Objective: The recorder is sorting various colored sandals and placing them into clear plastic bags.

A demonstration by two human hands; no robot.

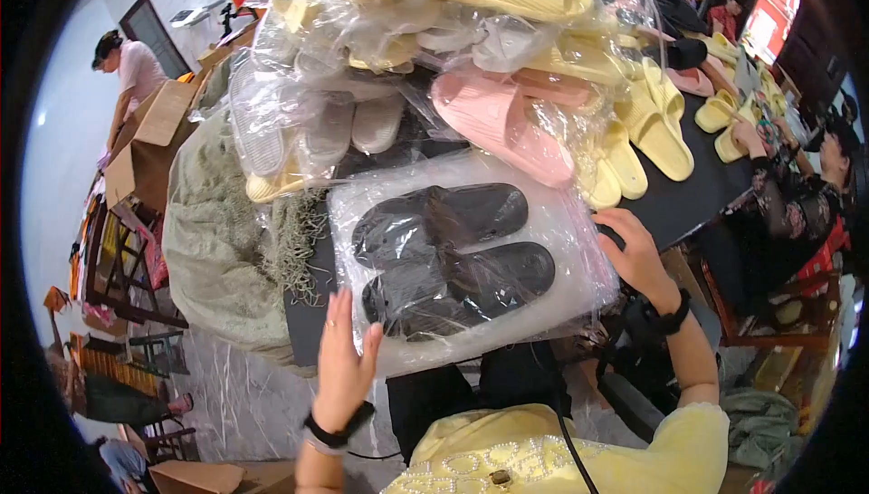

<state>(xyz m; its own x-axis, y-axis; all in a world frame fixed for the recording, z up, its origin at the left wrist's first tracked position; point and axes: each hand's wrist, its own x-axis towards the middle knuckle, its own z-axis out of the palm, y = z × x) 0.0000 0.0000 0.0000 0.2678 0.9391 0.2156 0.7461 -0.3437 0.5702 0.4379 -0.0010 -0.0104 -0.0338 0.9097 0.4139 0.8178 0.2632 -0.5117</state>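
A pair of black slippers lies under clear plastic on a flat stack of clear plastic bags, at the near edge of the dark table. Flat and upright, my left hand is at the lower left corner of the stack, fingers stretched out and holding nothing. My right hand is at the stack's right edge, thumb and fingers apart with a dark gap between them. Whether its fingertips touch the plastic, I cannot tell. Just beyond the stack rests a pink slipper.
Bagged yellow and grey slippers are heaped high behind the stack. A bulging green sack stands at the left, near an open cardboard box. Another person sits at the right, hands on yellow slippers.
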